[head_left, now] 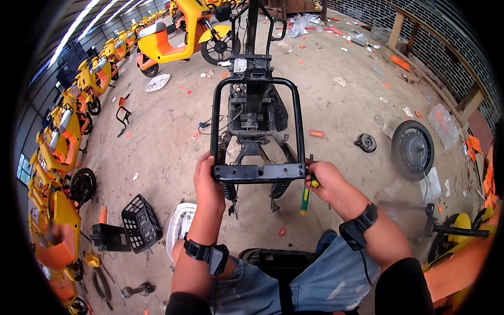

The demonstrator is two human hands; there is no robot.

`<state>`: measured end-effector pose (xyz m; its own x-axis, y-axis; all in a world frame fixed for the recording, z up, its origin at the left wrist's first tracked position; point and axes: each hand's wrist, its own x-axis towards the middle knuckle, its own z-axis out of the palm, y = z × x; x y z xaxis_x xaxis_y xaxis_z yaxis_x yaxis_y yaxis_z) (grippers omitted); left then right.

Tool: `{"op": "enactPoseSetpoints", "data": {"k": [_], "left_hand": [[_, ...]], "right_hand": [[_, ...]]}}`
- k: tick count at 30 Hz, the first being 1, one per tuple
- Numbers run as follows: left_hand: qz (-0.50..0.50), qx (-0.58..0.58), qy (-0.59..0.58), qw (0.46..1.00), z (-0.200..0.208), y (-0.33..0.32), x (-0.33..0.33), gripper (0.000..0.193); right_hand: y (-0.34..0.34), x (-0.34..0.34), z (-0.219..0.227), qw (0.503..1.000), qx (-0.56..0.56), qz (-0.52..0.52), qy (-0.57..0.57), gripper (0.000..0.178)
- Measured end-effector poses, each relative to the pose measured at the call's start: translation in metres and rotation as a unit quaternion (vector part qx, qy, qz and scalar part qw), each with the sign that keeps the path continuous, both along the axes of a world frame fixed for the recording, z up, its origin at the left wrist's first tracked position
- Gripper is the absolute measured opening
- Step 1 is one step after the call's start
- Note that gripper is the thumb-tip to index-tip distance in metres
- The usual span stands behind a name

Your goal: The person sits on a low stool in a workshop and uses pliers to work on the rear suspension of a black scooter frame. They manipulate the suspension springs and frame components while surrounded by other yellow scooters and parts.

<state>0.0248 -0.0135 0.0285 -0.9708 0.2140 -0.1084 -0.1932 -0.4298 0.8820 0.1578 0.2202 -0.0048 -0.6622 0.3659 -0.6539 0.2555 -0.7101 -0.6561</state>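
At the centre of the frame we see the left hand (208, 181) clenched around the rear bar of a stripped black scooter frame (255, 113) standing on the concrete floor (168, 131). The right hand (326, 181) grips the bar's other end together with a yellow-green-handled screwdriver (304, 199). A detached wheel (412, 149) lies at right, a black basket (140, 223) at lower left.

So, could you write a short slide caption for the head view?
Left hand grips a stripped black scooter frame; right hand holds a screwdriver.
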Motion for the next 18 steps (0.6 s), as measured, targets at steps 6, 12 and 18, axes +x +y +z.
{"op": "enactPoseSetpoints", "data": {"k": [6, 12, 18], "left_hand": [[-0.009, 0.022, -0.011, 1.000, -0.006, -0.008, -0.005, 0.039], [-0.012, -0.045, 0.006, 0.999, -0.010, -0.014, -0.002, 0.038], [-0.031, -0.118, 0.028, 0.992, 0.006, -0.023, 0.010, 0.041]], "right_hand": [[-0.022, 0.018, -0.017, 0.995, 0.034, 0.078, -0.061, 0.035], [-0.070, 0.044, -0.072, 0.966, 0.057, 0.199, -0.153, 0.032], [-0.096, 0.061, -0.091, 0.897, 0.022, 0.400, -0.184, 0.039]]}}
